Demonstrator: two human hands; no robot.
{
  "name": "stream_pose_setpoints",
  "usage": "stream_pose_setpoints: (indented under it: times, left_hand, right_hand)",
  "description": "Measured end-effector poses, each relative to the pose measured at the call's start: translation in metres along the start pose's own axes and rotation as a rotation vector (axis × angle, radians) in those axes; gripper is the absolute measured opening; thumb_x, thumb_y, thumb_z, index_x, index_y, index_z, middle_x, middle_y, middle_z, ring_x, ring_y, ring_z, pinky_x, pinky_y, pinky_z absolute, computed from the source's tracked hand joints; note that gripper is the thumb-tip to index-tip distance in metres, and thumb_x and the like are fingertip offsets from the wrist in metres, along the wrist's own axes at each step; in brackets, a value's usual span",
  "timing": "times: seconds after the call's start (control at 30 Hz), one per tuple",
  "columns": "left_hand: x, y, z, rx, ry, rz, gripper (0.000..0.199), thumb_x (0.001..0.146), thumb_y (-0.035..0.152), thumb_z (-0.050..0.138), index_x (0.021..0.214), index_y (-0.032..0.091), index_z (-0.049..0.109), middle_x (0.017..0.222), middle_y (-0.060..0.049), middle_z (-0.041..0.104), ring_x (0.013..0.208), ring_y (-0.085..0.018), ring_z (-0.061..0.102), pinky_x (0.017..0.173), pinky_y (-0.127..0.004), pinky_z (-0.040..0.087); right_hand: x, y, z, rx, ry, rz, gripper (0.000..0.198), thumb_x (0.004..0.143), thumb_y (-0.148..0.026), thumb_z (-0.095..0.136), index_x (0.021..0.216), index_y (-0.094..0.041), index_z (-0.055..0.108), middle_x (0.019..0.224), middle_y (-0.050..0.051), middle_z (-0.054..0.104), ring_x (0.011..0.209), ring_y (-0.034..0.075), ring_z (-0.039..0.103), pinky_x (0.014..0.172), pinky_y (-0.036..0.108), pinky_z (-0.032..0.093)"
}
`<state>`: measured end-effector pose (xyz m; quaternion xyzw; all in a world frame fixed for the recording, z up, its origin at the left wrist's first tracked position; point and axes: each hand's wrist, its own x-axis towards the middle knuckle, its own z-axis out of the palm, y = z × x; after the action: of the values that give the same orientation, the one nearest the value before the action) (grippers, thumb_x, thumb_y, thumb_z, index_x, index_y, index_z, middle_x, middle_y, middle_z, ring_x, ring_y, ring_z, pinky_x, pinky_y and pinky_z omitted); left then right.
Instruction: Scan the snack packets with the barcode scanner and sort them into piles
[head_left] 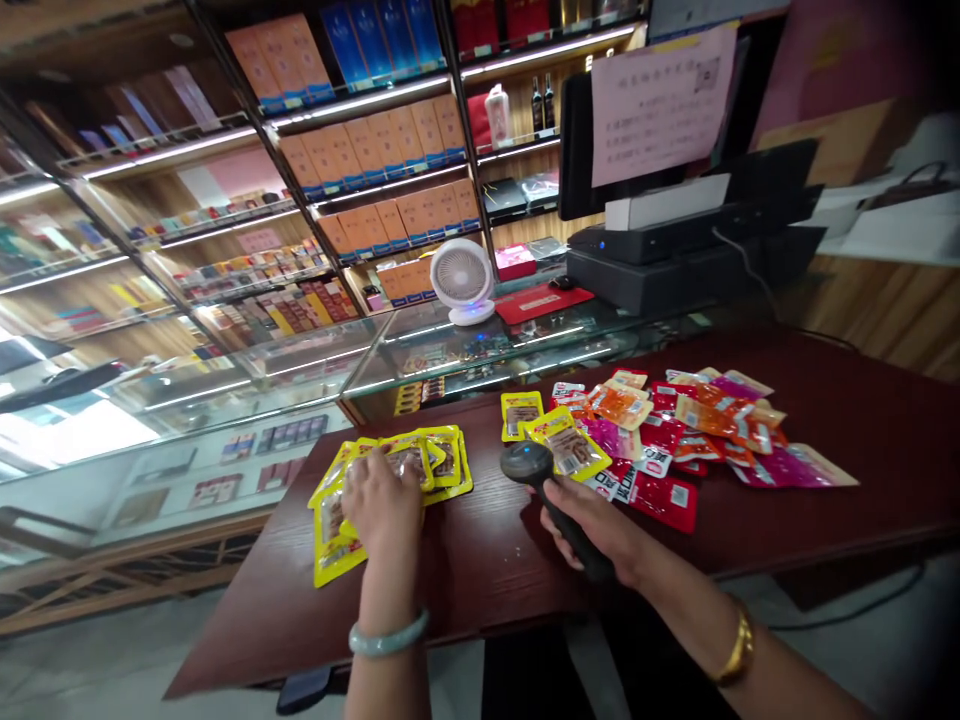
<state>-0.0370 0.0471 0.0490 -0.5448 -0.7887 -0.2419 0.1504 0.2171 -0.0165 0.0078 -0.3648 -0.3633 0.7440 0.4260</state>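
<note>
My left hand (384, 500), with a pale green bangle at the wrist, is on a loose pile of yellow snack packets (448, 455) at the left of the dark red table. Its fingers curl down over a packet on top; their tips are partly hidden. In my right hand (592, 525) is a black handheld barcode scanner (526, 460), gripped by its handle, its head pointing up and left. Just beyond the scanner lies a yellow snack packet (574, 445), with another yellow packet (520, 412) behind it. A gold bangle circles the right wrist.
A heap of red, orange and purple snack packets (701, 420) spreads across the table's right side. Behind the table (480, 580) runs a glass display counter (315, 365) bearing a white fan (461, 280). A monitor (577, 145) with a pink paper sign stands at the back right.
</note>
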Motion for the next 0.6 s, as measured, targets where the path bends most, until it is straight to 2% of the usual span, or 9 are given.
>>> stream_pose_setpoints:
  times: [0.1, 0.17, 0.23, 0.4, 0.5, 0.6]
  left_hand:
    - [-0.022, 0.042, 0.007, -0.167, -0.195, 0.202, 0.032, 0.092, 0.045, 0.046, 0.097, 0.022, 0.067, 0.102, -0.008, 0.068, 0.101, -0.024, 0.059, 0.091, -0.033, 0.042]
    - [-0.039, 0.071, 0.014, -0.225, -0.353, 0.322, 0.035, 0.092, 0.048, 0.046, 0.087, 0.021, 0.068, 0.093, -0.008, 0.068, 0.094, -0.023, 0.06, 0.085, -0.031, 0.042]
    - [-0.055, 0.096, 0.019, -0.222, -0.453, 0.385, 0.041, 0.09, 0.053, 0.047, 0.084, 0.02, 0.069, 0.09, -0.009, 0.068, 0.09, -0.023, 0.061, 0.08, -0.031, 0.042]
    - [-0.077, 0.135, 0.028, -0.147, -0.495, 0.371, 0.056, 0.082, 0.067, 0.049, 0.087, 0.015, 0.069, 0.096, -0.016, 0.068, 0.095, -0.029, 0.062, 0.08, -0.036, 0.042]
    - [-0.079, 0.146, 0.032, -0.096, -0.491, 0.353, 0.049, 0.076, 0.058, 0.065, 0.094, 0.013, 0.068, 0.101, -0.017, 0.067, 0.1, -0.031, 0.061, 0.083, -0.037, 0.042]
    - [-0.079, 0.15, 0.037, -0.104, -0.529, 0.336, 0.034, 0.076, 0.044, 0.069, 0.093, 0.015, 0.068, 0.101, -0.015, 0.068, 0.1, -0.029, 0.062, 0.084, -0.035, 0.043]
  right_hand:
    - [-0.012, -0.001, -0.011, 0.022, 0.054, -0.016, 0.04, 0.083, -0.06, 0.06, 0.094, -0.023, 0.049, 0.062, -0.008, 0.05, 0.038, 0.004, 0.042, 0.034, 0.015, 0.032]
    - [-0.02, -0.002, -0.02, 0.037, 0.125, -0.024, 0.04, 0.082, -0.06, 0.061, 0.093, -0.024, 0.049, 0.062, -0.008, 0.051, 0.039, 0.005, 0.044, 0.034, 0.015, 0.032]
    - [-0.028, -0.003, -0.029, 0.052, 0.202, -0.054, 0.04, 0.081, -0.06, 0.063, 0.09, -0.024, 0.048, 0.061, -0.008, 0.051, 0.039, 0.006, 0.045, 0.035, 0.015, 0.033]
    - [-0.047, -0.005, -0.047, 0.075, 0.288, -0.132, 0.041, 0.08, -0.058, 0.065, 0.083, -0.022, 0.045, 0.06, -0.008, 0.05, 0.04, 0.005, 0.045, 0.035, 0.015, 0.036]
    - [-0.056, -0.003, -0.05, 0.073, 0.3, -0.138, 0.041, 0.08, -0.058, 0.065, 0.082, -0.023, 0.043, 0.059, -0.008, 0.049, 0.039, 0.005, 0.044, 0.034, 0.016, 0.035]
    - [-0.062, 0.001, -0.051, 0.084, 0.313, -0.124, 0.042, 0.079, -0.058, 0.065, 0.081, -0.023, 0.043, 0.06, -0.009, 0.049, 0.038, 0.005, 0.044, 0.033, 0.016, 0.035]
